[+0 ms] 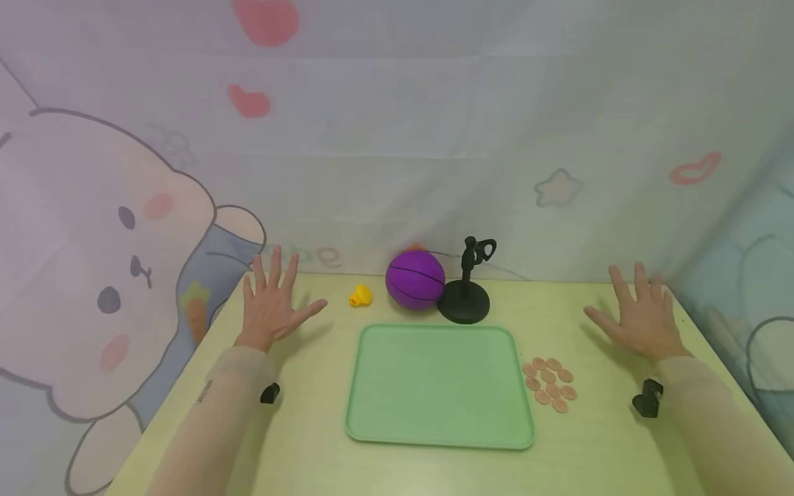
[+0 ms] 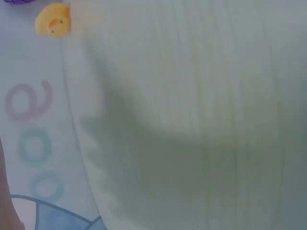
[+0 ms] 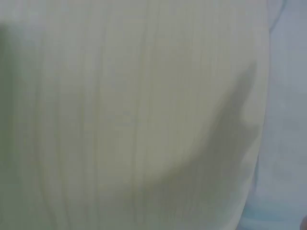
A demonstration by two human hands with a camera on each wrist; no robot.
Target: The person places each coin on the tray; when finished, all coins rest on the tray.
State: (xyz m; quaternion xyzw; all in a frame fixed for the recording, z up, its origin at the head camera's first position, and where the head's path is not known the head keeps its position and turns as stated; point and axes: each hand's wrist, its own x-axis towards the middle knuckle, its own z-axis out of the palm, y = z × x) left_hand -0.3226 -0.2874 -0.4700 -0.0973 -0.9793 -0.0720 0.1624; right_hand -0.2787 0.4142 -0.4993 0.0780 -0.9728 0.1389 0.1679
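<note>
My left hand (image 1: 270, 307) is spread over the table's left side, fingers straight and pointing to the back, holding nothing. Nearest to it is a yellow rubber duck (image 1: 360, 295), also at the top left of the left wrist view. On the right side my right hand (image 1: 645, 318) spreads its fingers the same way, with nothing in it. Several round copper-coloured coins (image 1: 548, 377) lie between that hand and a green tray (image 1: 439, 441). Behind the tray are a purple ball (image 1: 415, 279) with black lines and a black stand (image 1: 464, 302) with a round base.
The pale wooden table (image 1: 310, 455) meets a printed cloth backdrop (image 1: 397, 138) at its back edge. More cloth hangs at the left and right sides. A small black device (image 1: 648, 398) sits at the right wrist, another (image 1: 269, 393) at the left.
</note>
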